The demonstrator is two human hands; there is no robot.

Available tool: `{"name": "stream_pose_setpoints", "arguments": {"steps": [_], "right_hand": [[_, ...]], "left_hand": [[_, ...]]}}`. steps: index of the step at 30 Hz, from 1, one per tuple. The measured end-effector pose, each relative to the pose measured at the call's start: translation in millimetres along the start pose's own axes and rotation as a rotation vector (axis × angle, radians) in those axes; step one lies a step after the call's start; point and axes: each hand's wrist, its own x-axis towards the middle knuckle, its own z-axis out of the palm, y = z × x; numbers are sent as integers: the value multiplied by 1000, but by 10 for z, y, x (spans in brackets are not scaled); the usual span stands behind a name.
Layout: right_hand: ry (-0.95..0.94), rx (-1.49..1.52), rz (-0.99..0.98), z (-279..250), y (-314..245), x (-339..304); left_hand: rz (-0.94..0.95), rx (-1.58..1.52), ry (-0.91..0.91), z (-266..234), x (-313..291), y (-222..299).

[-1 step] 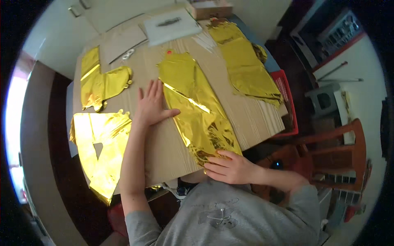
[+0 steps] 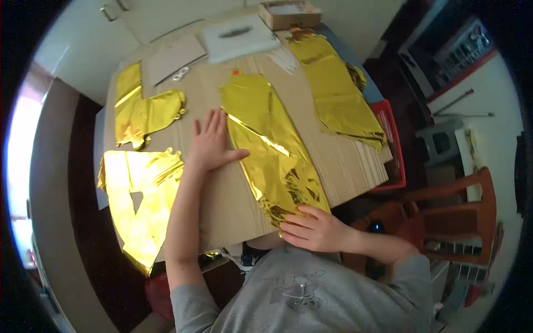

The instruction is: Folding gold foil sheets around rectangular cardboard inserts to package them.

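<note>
Left hand [image 2: 212,145] flat, fingers spread, pressing the left edge of the long gold foil [image 2: 272,150] mid-desk [image 2: 344,161]; right hand [image 2: 312,228] open, fingertips resting on the foil's crumpled near end, gripping nothing.

Box [image 2: 290,13]: brown cardboard, open, set at the table's far edge.
Packet [image 2: 239,36]: flat, white, rectangular, laid just left of the box.
</note>
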Motion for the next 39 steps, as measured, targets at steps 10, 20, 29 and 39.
{"name": "stream_pose_setpoints", "arguments": {"steps": [10, 20, 29, 39], "right_hand": [[151, 192, 223, -292, 586, 34], [327, 284, 592, 99, 1084, -223], [281, 312, 671, 72, 1090, -193], [238, 321, 681, 55, 1113, -195]], "left_hand": [[-68, -58, 118, -270, 164, -430], [-239, 117, 211, -468, 1109, -2245], [-69, 387, 123, -198, 1438, -2651], [-26, 528, 196, -346, 1450, -2457]]}}
